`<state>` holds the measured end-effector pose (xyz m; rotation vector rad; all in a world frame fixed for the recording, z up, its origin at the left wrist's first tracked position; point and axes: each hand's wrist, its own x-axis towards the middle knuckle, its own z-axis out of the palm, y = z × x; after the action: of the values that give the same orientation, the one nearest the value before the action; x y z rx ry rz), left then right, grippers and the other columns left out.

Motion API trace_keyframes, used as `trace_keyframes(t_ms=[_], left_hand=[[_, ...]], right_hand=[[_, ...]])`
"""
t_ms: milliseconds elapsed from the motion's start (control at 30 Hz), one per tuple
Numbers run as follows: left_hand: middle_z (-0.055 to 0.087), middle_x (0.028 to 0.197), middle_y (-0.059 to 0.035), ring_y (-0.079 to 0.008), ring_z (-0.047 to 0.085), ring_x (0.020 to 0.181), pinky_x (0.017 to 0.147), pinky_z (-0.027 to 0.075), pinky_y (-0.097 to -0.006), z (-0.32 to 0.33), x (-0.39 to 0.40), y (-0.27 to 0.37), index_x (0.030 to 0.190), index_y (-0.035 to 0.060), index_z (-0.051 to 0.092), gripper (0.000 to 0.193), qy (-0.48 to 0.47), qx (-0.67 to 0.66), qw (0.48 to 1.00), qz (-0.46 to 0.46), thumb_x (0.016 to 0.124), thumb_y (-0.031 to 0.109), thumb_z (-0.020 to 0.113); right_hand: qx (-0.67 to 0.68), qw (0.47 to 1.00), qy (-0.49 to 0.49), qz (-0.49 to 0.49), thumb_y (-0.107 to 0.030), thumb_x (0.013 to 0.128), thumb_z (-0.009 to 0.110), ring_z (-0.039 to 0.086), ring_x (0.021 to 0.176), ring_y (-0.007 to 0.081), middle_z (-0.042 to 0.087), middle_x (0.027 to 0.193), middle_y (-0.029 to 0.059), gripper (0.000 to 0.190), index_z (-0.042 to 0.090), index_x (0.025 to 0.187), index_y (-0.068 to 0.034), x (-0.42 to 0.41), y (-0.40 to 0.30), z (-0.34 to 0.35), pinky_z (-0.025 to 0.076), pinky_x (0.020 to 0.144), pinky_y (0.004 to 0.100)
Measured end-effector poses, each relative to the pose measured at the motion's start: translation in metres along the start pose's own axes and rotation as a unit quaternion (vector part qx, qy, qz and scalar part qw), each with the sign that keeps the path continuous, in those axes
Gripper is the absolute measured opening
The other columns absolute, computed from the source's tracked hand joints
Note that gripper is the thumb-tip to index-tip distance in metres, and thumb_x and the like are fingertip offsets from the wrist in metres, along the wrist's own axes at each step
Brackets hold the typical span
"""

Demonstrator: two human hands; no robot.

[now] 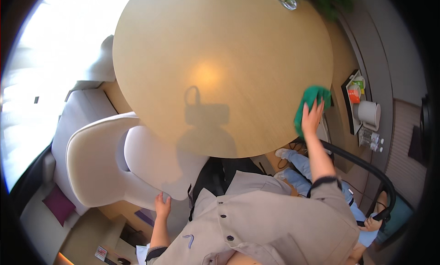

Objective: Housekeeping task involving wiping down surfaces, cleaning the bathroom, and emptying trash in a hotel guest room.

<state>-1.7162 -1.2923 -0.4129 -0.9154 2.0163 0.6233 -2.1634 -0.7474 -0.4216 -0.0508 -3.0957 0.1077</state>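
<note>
My right hand (312, 119) presses a green cloth (311, 96) at the right edge of a round wooden table (240, 59), fingers spread over the fabric. Part of the cloth reaches the rim of the tabletop. Down at the left, my left hand (162, 206) holds nothing, its fingers apart, close to the edge of a white shell chair (92, 158). Whether it touches the chair cannot be made out. The chair's seat runs partly under the table. My shadow and a bright light reflection fall on the tabletop.
A glass vase (287, 0) with a green plant stands at the table's far right. Along the right wall, a tray (350, 110) holds cups beside a white kettle (367, 114) and water bottles (371, 139). Another person's hand (373, 223) grips a black curved tube (364, 165) close on my right.
</note>
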Motion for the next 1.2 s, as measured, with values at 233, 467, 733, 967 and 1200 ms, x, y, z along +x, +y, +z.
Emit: trace_keyframes(t_ms=[233, 467, 733, 967, 1200], left_hand=[[0.045, 0.127, -0.0269, -0.0404, 0.043, 0.118, 0.100, 0.035, -0.0448, 0.051, -0.034, 0.026, 0.126, 0.0033, 0.047, 0.054, -0.064, -0.048, 0.996, -0.025, 0.083, 0.034, 0.059], [0.044, 0.129, -0.0272, -0.0390, 0.038, 0.124, 0.103, 0.031, -0.0443, 0.032, -0.019, 0.002, 0.126, -0.0040, 0.045, 0.063, 0.056, -0.012, 0.986, -0.154, 0.081, 0.036, 0.063], [0.045, 0.130, -0.0199, -0.0370, 0.047, 0.116, 0.093, 0.038, -0.0503, 0.025, -0.008, -0.062, 0.134, 0.0054, 0.034, 0.077, 0.104, -0.355, 0.817, -0.443, 0.075, 0.041, 0.069], [0.047, 0.129, -0.0164, -0.0329, 0.049, 0.115, 0.088, 0.041, -0.0506, 0.064, 0.030, -0.089, 0.134, 0.0064, 0.034, 0.082, 0.058, -0.417, 0.803, -0.422, 0.072, 0.047, 0.069], [0.057, 0.114, -0.0226, -0.0365, 0.054, 0.108, 0.089, 0.044, -0.0426, 0.060, 0.025, -0.054, 0.116, -0.0039, 0.051, 0.070, 0.101, -0.146, 0.909, -0.378, 0.071, 0.048, 0.067]], right_hand=[[0.133, 0.944, -0.211, -0.216, -0.031, 0.061, 0.075, 0.024, 0.130, 0.0443, 0.032, 0.138, 0.0226, 0.066, 0.053, 0.119, -0.009, -0.069, -0.237, -0.039, 0.021, 0.104, 0.0558], [0.254, 0.814, -0.192, -0.487, -0.022, 0.075, 0.061, 0.029, 0.131, 0.0354, 0.036, 0.138, 0.0171, 0.042, 0.058, 0.115, -0.009, -0.088, -0.356, 0.013, 0.024, 0.107, 0.0471], [0.099, 0.941, -0.153, -0.284, -0.009, 0.066, 0.066, 0.030, 0.128, 0.0420, 0.034, 0.137, 0.0199, 0.062, 0.045, 0.124, -0.008, -0.081, -0.110, -0.046, 0.028, 0.105, 0.0499], [0.077, 0.994, 0.005, -0.077, -0.022, 0.085, 0.057, 0.024, 0.130, 0.0439, 0.029, 0.141, 0.0233, 0.054, 0.038, 0.132, -0.002, -0.016, -0.086, 0.012, 0.021, 0.108, 0.0481], [0.019, 1.000, -0.010, -0.010, -0.024, 0.088, 0.052, 0.021, 0.132, 0.0403, 0.027, 0.142, 0.0227, 0.054, 0.036, 0.133, -0.001, -0.013, -0.043, 0.012, 0.019, 0.109, 0.0458]])
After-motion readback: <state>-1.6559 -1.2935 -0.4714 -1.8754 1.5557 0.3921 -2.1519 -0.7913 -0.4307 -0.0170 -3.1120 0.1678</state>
